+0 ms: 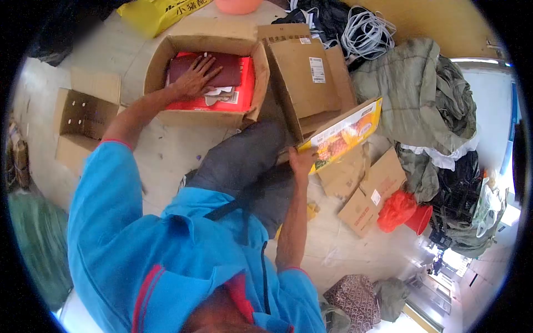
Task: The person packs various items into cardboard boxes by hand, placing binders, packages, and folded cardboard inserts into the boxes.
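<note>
My left hand (193,77) lies flat with fingers spread on a dark maroon folder-like item (226,65) inside an open cardboard box (208,118). Beneath that item are red flat packages (246,83) and some white paper pieces (221,94). My right hand (302,161) is closed around the lower left corner of a yellow-edged flat carton (347,136) with a colourful printed food picture. This carton is tilted and leans toward a brown cardboard box (305,83) bearing a white label. The fingertips of my right hand are partly hidden.
A small open box (83,119) stands at the left. Flattened cardboard (375,191), a red plastic bag (397,211) and a red bucket (420,219) lie at the right. Grey-green cloth (400,100) and coiled white cable (366,33) are piled behind. A yellow bag (158,14) lies at the top.
</note>
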{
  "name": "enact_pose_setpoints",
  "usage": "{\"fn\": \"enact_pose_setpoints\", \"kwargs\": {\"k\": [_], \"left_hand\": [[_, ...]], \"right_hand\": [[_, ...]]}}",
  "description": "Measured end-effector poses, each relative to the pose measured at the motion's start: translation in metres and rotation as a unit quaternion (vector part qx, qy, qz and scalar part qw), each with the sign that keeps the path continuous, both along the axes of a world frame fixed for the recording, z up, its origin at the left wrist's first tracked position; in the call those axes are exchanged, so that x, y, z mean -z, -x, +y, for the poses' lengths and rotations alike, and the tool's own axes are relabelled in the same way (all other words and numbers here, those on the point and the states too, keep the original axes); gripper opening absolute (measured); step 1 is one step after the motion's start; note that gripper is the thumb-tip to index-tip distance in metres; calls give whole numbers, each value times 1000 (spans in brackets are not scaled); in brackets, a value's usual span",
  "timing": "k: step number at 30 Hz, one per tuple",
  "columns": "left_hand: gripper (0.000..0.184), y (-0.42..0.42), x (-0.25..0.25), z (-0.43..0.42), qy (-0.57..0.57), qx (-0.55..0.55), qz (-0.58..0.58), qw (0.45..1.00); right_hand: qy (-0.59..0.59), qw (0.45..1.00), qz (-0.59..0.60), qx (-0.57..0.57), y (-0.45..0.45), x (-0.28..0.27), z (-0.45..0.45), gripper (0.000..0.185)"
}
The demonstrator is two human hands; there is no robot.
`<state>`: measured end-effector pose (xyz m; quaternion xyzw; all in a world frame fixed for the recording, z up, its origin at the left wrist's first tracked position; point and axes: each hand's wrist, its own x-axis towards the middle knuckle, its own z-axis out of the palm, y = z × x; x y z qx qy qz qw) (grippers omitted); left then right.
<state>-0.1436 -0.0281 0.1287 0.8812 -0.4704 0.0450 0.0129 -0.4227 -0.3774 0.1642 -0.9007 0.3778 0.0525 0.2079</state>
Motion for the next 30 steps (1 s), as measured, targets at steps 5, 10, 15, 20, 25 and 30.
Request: {"fn": "enact_pose_setpoints", "kwargs": {"k": [5,10,15,20,25,30], "left_hand": [[70,0,-18,-14,-52,-26,23,998],[70,10,15,-15,-11,-64,-33,997],[70,60,3,-37,-44,-250,17,967],[70,66,4,-38,-5,-260,66,963],[70,58,3,-30,-25,-236,64,969],[61,48,-31,-18,39,-227,84,969]], "right_hand": [[21,999,-27,22,5,23,-7,111],[-10,987,-131,93,18,7,-1,105],[-14,998,-59,29,14,5,-6,102],[-33,999,-25,0,30,-2,-11,91],[204,979,24,17,46,6,13,79],[156,984,-90,-10,66,37,-19,53]]}}
